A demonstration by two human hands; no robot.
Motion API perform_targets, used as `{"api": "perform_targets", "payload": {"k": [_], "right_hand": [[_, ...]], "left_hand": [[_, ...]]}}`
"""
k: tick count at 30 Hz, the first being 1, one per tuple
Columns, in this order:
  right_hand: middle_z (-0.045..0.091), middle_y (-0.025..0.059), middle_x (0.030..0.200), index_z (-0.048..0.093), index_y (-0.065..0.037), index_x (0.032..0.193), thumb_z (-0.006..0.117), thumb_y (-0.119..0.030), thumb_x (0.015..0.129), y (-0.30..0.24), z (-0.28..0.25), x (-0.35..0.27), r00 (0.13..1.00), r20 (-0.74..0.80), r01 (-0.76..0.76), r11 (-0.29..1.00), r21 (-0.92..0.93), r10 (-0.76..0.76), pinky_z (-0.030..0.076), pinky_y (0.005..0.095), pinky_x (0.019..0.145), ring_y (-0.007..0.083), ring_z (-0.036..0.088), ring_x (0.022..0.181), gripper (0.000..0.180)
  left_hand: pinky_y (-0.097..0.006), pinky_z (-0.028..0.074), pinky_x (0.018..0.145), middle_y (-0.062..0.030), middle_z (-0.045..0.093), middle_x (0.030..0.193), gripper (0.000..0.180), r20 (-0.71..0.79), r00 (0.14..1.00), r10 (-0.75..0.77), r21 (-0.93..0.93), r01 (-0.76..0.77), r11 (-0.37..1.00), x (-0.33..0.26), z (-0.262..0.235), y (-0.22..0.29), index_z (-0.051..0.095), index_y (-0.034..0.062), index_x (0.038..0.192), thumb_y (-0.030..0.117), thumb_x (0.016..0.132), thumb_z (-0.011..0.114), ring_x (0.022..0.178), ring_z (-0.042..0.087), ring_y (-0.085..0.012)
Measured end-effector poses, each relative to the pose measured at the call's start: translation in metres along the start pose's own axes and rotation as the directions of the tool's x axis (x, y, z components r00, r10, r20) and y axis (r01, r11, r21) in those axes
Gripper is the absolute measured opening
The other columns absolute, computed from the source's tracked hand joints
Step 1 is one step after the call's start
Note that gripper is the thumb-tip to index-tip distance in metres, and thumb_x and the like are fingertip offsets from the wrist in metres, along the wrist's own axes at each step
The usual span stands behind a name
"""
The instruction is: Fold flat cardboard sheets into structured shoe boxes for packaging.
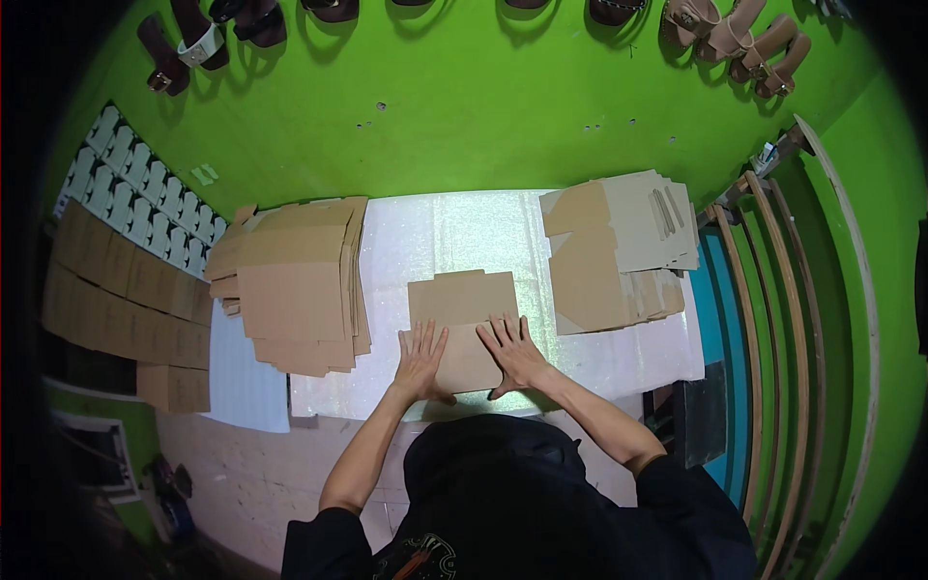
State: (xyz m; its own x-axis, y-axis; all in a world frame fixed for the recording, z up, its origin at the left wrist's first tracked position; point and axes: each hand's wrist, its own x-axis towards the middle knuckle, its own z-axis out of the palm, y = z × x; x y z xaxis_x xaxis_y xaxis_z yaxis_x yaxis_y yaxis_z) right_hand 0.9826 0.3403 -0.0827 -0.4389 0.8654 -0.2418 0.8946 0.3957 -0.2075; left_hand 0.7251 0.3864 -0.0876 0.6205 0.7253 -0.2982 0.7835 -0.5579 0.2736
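Note:
A brown cardboard piece (462, 298) with a narrow tab on its far edge is on the white shiny tabletop (445, 227), right in front of me. A crease or edge runs across its middle; whether it is a flat sheet or a shallow box, I cannot tell. My left hand (420, 365) rests on its near left part with the fingers stretched away from me. Opposite it, on the near right part, my right hand (514, 358) presses with fingers spread and the thumb by the near edge. Neither hand is wrapped around anything.
Flat cardboard stacks lie at the table's left (295, 300) and right (590, 261). Closed cartons (126, 280) stand at the far left beside white shapes on a panel (145, 179). Sandals (696, 29) hang on the green wall. A wooden rack (788, 319) stands right.

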Motion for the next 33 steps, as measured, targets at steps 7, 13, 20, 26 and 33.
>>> {"api": "perform_targets", "payload": {"k": [7, 13, 20, 26, 33], "right_hand": [[0.038, 0.0297, 0.149, 0.021, -0.005, 0.157, 0.094, -0.050, 0.044, 0.006, 0.004, 0.016, 0.999, -0.029, -0.027, 0.999, 0.044, 0.028, 0.019, 0.0698, 0.115, 0.0509, 0.037, 0.138, 0.142], [0.025, 0.0324, 0.157, 0.015, -0.007, 0.160, 0.085, -0.070, 0.053, 0.012, -0.006, 0.006, 0.998, -0.015, -0.059, 0.989, 0.133, 0.062, 0.016, 0.0719, 0.115, 0.0536, 0.023, 0.145, 0.142], [0.017, 0.0300, 0.160, 0.028, -0.002, 0.155, 0.057, -0.064, 0.092, 0.031, -0.017, 0.024, 0.941, -0.115, -0.268, 0.909, 0.317, 0.318, 0.031, 0.0681, 0.112, 0.0573, 0.020, 0.144, 0.093], [0.023, 0.0297, 0.157, 0.040, 0.000, 0.148, 0.058, -0.056, 0.095, 0.026, -0.003, 0.036, 0.941, -0.129, -0.254, 0.903, 0.346, 0.314, 0.038, 0.0612, 0.111, 0.0583, 0.026, 0.139, 0.079], [0.027, 0.0272, 0.155, 0.054, 0.004, 0.133, 0.062, -0.045, 0.095, 0.017, -0.034, 0.029, 0.861, -0.369, -0.209, 0.905, 0.371, 0.350, 0.034, 0.0605, 0.112, 0.0513, 0.022, 0.144, 0.062]], "left_hand": [[-0.074, 0.011, 0.114, -0.0307, 0.031, 0.154, 0.147, -0.001, 0.995, 0.101, 0.058, -0.100, 0.993, 0.016, -0.002, -0.005, 0.012, 0.0086, 0.161, 0.055, 0.047, 0.092, 0.145, 0.024, -0.0521], [-0.077, 0.013, 0.112, -0.0291, 0.020, 0.161, 0.146, 0.039, 0.996, 0.085, 0.019, -0.086, 0.996, 0.009, -0.018, -0.008, 0.010, 0.0099, 0.162, 0.067, 0.051, 0.087, 0.150, 0.014, -0.0501], [-0.075, 0.027, 0.110, -0.0187, 0.015, 0.166, 0.119, -0.081, 0.977, -0.196, -0.149, 0.183, 0.972, 0.033, -0.023, -0.021, 0.015, 0.0120, 0.162, 0.074, 0.074, 0.069, 0.152, 0.009, -0.0475], [-0.066, 0.039, 0.106, -0.0194, 0.020, 0.163, 0.110, -0.073, 0.981, -0.178, -0.220, 0.158, 0.963, 0.043, -0.021, -0.006, 0.024, 0.0092, 0.159, 0.067, 0.077, 0.071, 0.147, 0.019, -0.0469], [-0.060, 0.036, 0.109, -0.0203, 0.026, 0.159, 0.090, -0.381, 0.913, -0.143, -0.220, 0.060, 0.974, 0.036, -0.048, -0.001, 0.038, 0.0051, 0.152, 0.051, 0.083, 0.072, 0.147, 0.021, -0.0432]]}}
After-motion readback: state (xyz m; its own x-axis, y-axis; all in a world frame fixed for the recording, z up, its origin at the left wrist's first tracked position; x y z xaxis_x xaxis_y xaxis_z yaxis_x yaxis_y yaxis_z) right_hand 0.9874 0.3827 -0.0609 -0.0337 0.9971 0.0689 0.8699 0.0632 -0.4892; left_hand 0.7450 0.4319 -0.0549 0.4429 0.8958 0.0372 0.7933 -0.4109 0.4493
